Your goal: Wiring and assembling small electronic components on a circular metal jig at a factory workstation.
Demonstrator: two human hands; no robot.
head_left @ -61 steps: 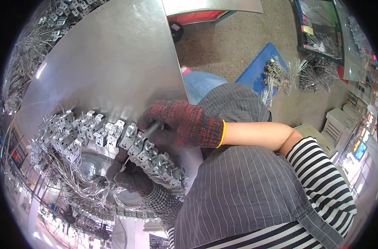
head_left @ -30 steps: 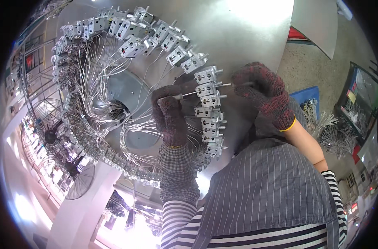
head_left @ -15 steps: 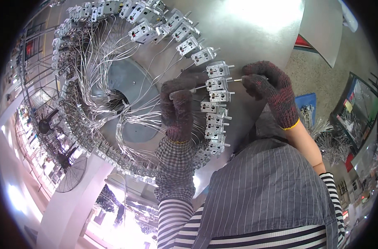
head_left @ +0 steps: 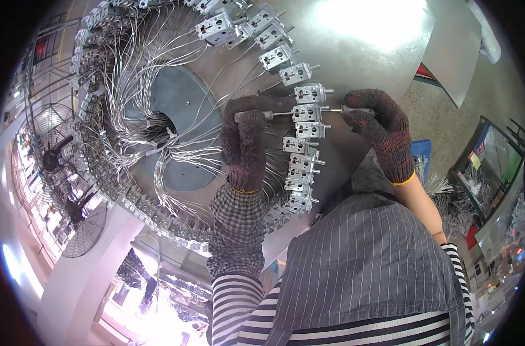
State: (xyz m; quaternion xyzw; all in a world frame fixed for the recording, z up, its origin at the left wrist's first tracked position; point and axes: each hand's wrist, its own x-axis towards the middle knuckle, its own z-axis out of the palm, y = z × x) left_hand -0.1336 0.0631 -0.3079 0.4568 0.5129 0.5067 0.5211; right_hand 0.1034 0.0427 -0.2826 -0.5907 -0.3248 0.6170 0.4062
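Note:
My left hand (head_left: 243,141), in a dark knitted glove, is closed round the grey handle of a screwdriver (head_left: 282,114). Its thin shaft reaches the inner side of a small metal thermostat-like box (head_left: 304,112). On the box's outer side, my gloved right hand (head_left: 383,124) pinches a slim tool with a grey handle (head_left: 350,109) and a brass-coloured tip. That tip meets or nearly meets the box's stub shaft; contact is hard to tell. Similar boxes stand directly beside it, one above (head_left: 310,93) and one below (head_left: 311,129).
Many such boxes ring a round metal table (head_left: 354,52), and thin silvery tubes (head_left: 199,158) run from them toward a hole in a grey central disc (head_left: 179,101). Standing fans (head_left: 52,158) are at the left. Bundles of silvery strands (head_left: 438,184) and a blue tray (head_left: 422,155) lie at the right.
The boxes stand slightly further right in the picture. The tool in my right hand now lines up with the box's stub shaft, and its handle shows more. Both hands keep their hold.

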